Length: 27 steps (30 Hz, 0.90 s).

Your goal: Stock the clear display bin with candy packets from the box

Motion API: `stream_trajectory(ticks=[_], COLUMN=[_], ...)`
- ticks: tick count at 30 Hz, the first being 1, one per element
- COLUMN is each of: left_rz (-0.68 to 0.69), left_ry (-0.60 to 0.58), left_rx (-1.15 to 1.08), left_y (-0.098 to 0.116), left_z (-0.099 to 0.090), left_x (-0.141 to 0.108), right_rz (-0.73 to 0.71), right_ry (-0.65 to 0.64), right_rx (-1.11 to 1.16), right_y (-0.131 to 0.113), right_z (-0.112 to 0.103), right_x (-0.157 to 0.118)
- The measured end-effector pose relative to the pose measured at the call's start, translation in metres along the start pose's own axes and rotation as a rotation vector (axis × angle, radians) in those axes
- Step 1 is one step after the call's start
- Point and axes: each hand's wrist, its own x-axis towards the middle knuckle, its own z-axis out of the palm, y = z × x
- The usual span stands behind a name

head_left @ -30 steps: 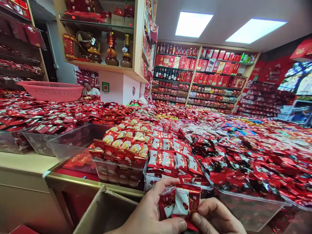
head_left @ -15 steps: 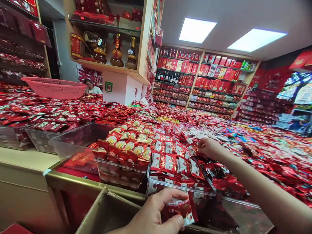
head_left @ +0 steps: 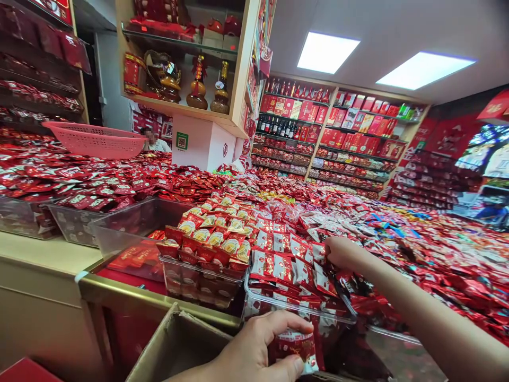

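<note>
My left hand (head_left: 262, 345) holds a red and white candy packet (head_left: 296, 347) between thumb and fingers, in front of a clear bin. My right hand (head_left: 344, 253) is at the right edge of the rows of red and white packets (head_left: 278, 265) in that bin; its fingers curl downward and their tips are hidden, so what they grip cannot be made out. Left of these rows, gold and red packets (head_left: 214, 236) stand stacked in another clear bin (head_left: 202, 284).
An open cardboard box (head_left: 178, 345) is below the bins, beside my left forearm. A pink basket (head_left: 95, 140) rests on heaped packets at the back left. Behind it a person (head_left: 153, 140) is partly visible. A cabinet (head_left: 178, 109) overhangs the heap.
The view has shifted slightly, so the scene sits a little further right. My left hand still holds its packet. My right hand's fingers have dipped lower among the packets.
</note>
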Motion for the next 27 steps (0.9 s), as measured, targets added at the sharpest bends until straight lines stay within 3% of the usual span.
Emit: stream_trajectory(ticks=[9, 14, 19, 24, 27], left_rz=[-0.048, -0.200, -0.234, -0.163, -0.051], left_ry=[0.051, 0.072, 0.107, 0.140, 0.152], left_rx=[0.041, 0.004, -0.144, -0.210, -0.301], left_y=[-0.005, -0.002, -0.005, -0.012, -0.007], left_z=[-0.001, 0.002, 0.002, -0.001, -0.002], left_x=[0.001, 0.001, 0.002, 0.003, 0.002], right_rz=[0.088, 0.058, 0.042, -0.015, -0.201], right_ry=[0.126, 0.099, 0.114, 0.263, 0.160], right_rx=[0.201, 0.342, 0.522, 0.742, 1.209], right_y=[0.004, 0.004, 0.009, 0.004, -0.018], right_z=[0.010, 0.013, 0.012, -0.007, -0.007], right_x=[0.011, 0.014, 0.014, -0.025, -0.070])
